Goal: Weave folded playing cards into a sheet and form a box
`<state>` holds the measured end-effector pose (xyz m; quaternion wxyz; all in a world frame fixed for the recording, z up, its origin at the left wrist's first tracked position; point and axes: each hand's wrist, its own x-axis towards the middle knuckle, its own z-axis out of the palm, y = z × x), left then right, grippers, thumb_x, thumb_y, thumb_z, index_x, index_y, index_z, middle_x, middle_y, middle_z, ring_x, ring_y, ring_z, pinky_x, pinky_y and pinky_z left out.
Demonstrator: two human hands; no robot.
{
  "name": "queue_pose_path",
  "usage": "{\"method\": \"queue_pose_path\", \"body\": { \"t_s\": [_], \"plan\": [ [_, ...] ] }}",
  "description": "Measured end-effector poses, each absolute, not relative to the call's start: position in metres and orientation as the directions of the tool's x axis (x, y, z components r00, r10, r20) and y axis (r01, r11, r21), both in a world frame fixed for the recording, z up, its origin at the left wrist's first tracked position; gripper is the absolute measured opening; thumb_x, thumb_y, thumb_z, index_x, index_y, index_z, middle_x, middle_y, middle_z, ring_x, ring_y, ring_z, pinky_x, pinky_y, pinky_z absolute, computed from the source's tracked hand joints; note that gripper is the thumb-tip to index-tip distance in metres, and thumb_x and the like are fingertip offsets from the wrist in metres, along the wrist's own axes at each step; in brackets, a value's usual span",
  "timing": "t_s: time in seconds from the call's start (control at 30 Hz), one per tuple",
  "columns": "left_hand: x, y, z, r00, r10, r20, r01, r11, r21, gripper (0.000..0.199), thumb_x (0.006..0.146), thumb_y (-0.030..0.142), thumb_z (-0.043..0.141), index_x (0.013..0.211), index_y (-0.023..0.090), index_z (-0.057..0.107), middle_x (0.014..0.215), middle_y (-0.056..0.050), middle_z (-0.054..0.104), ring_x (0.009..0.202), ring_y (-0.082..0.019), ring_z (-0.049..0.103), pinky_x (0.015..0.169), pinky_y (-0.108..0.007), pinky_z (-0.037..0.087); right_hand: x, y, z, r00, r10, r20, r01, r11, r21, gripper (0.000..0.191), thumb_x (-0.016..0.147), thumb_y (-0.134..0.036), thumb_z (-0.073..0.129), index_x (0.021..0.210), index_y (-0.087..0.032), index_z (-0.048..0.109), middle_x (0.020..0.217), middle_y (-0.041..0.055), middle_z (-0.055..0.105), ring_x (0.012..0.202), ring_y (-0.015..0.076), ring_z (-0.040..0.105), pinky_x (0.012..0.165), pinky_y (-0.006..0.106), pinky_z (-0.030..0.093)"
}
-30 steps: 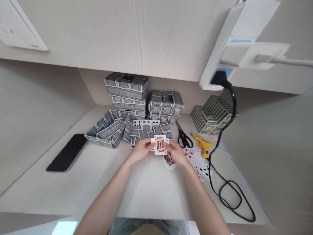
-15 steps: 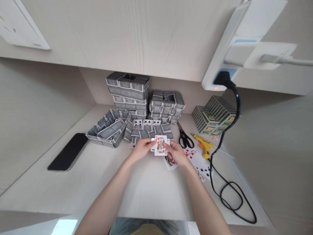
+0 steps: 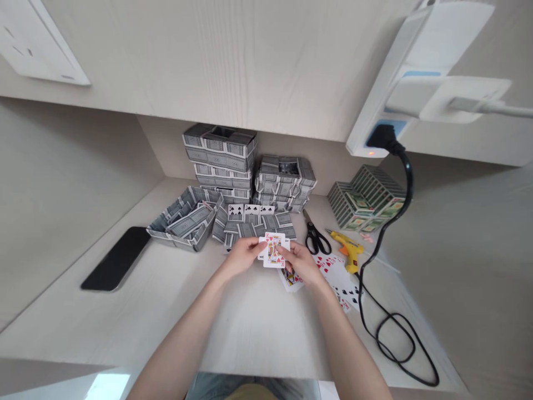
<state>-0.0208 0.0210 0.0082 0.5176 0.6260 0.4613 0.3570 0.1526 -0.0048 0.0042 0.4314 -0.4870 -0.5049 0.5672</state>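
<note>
Hardly anything has moved since 0.5 s ago: left hand (image 3: pixel 242 255) and right hand (image 3: pixel 303 263) pinch a king of hearts (image 3: pixel 273 254) crosswise over an ace (image 3: pixel 261 256) above the worktop (image 3: pixel 252 333), probably to keep them aligned.

phone (image 3: pixel 116 259) left of king card (image 3: pixel 272 254), scissors (image 3: pixel 311 228) right

Single head-worn view, facing forward, angled down over desk (image 3: pixel 256 328)
</note>
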Motion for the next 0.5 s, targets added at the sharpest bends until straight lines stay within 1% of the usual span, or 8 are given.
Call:
{"method": "queue_pose_path", "body": {
  "t_s": [0.13, 0.33, 0.4, 0.5],
  "plan": [
    [-0.02, 0.02, 0.01, 0.312, 0.949, -0.033, 0.192, -0.029, 0.981, 0.037, 0.069, 0.046, 0.055, 0.074, 0.011, 0.066, 0.069, -0.002, 0.064, 0.064, -0.015, 0.052, 0.059, -0.024, 0.041, 0.152, -0.005, 0.005, -0.148, 0.982, -0.117, 0.028, -0.114, -0.993, 0.038, 0.065, -0.052, 0.062, 0.066, -0.018, 0.047, 0.042, -0.0077, 0.044, 0.032, 0.0044, 0.033, 0.032, 0.018, 0.023],
    [-0.018, 0.019, 0.013, 0.316, 0.948, -0.047, 0.153, -0.002, 0.988, 0.034, 0.069, 0.043, 0.057, 0.077, 0.011, 0.066, 0.072, -0.003, 0.064, 0.065, -0.015, 0.052, 0.06, -0.023, 0.04, 0.152, -0.005, 0.004, -0.142, 0.983, -0.113, 0.046, -0.107, -0.993, 0.036, 0.067, -0.051, 0.061, 0.066, -0.017, 0.048, 0.038, -0.0083, 0.043, 0.03, 0.0047, 0.033, 0.033, 0.018, 0.023],
    [-0.018, 0.018, 0.016, 0.304, 0.951, -0.054, 0.134, 0.013, 0.991, 0.035, 0.068, 0.045, 0.058, 0.075, 0.012, 0.065, 0.064, -0.001, 0.061, 0.059, -0.013, 0.049, 0.055, -0.022, 0.037, 0.153, -0.005, 0.004, -0.138, 0.984, -0.109, 0.039, -0.104, -0.994, 0.036, 0.066, -0.051, 0.062, 0.066, -0.017, 0.048, 0.039, -0.008, 0.044, 0.031, 0.0048, 0.033, 0.033, 0.018, 0.023],
    [-0.021, 0.016, 0.023, 0.31, 0.945, -0.1, 0.113, 0.068, 0.991, 0.038, 0.07, 0.05, 0.056, 0.068, 0.012, 0.063, 0.045, 0.004, 0.046, 0.045, -0.008, 0.037, 0.044, -0.02, 0.026, 0.154, -0.004, 0.004, -0.131, 0.985, -0.112, -0.005, -0.114, -0.993, 0.037, 0.065, -0.052, 0.062, 0.068, -0.017, 0.05, 0.044, -0.0067, 0.047, 0.031, 0.0043, 0.033, 0.033, 0.018, 0.023]
  ]
}}
